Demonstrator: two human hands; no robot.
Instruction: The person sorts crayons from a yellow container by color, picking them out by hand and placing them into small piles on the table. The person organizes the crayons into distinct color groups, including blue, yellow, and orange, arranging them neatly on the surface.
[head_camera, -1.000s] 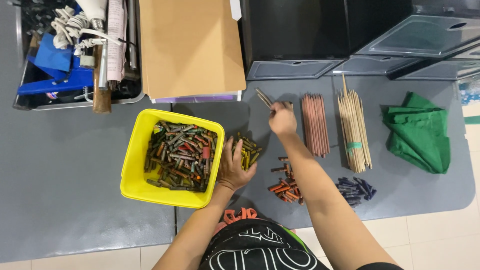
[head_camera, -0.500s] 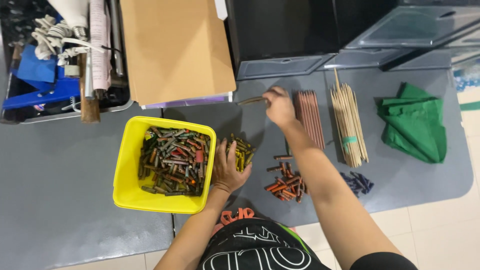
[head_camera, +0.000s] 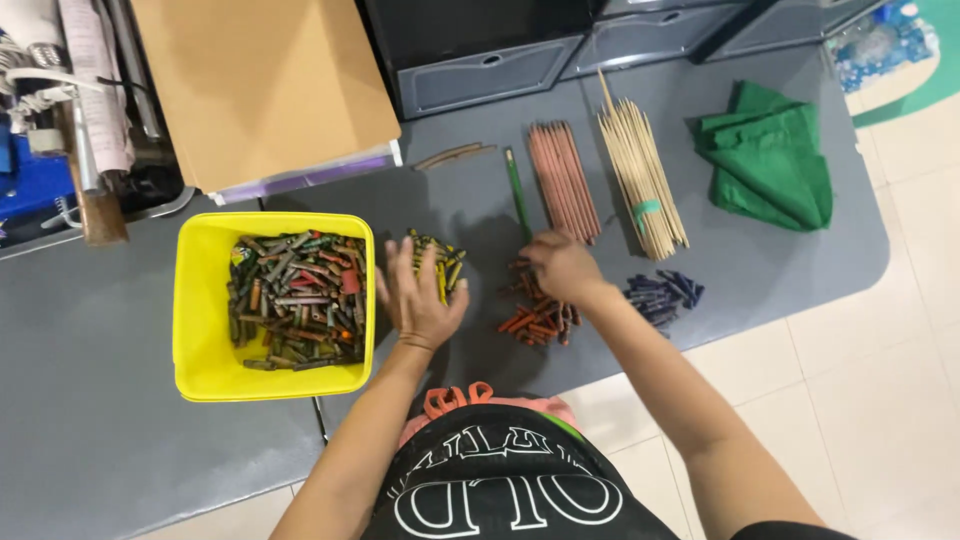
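Note:
A yellow tub (head_camera: 197, 362) full of mixed short crayon pieces sits on the grey table. My left hand (head_camera: 418, 297) lies flat, fingers spread, on a small pile of yellow-green crayon pieces (head_camera: 448, 262) just right of the tub. My right hand (head_camera: 562, 268) hovers, fingers loosely curled, over a pile of red-orange crayon pieces (head_camera: 532, 320); nothing shows in its grasp. A single long green stick (head_camera: 516, 192) lies just beyond it, beside a row of long brown sticks (head_camera: 564, 180).
A bundle of pale wooden skewers (head_camera: 640, 180), a dark blue crayon pile (head_camera: 664, 292), a green cloth (head_camera: 770, 168) and two brown sticks (head_camera: 452, 155) lie on the table. Cardboard (head_camera: 260, 85), a cluttered tray (head_camera: 80, 120) and dark drawers (head_camera: 480, 50) stand behind.
My right hand has drawn back from the far side of the table toward the red-orange pile. The two brown sticks now lie on the table where it was. My left hand stayed on the yellow-green pile.

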